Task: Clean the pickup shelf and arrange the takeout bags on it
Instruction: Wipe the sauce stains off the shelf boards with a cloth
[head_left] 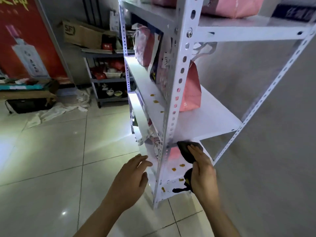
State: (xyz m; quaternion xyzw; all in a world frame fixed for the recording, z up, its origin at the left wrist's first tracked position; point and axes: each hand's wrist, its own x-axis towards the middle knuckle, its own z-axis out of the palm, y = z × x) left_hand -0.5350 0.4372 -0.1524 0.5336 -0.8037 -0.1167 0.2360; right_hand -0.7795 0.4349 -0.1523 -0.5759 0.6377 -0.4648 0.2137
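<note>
The white metal shelf [172,106] stands on a tiled floor [51,151] against a grey wall, seen end-on from above, with orange-yellow stains [177,167] on its lower boards. Pink takeout bags [191,93] sit on the middle and top boards, and another lies on a lower one. The right hand [202,170] grasps a dark cloth [187,151], its grip closed round it, just beside the corner post near a lower board. The left hand [132,175] is released, fingers relaxed and spread, reaching to the shelf's front edge. A grey cart [106,77] with dishes stands well behind.
</note>
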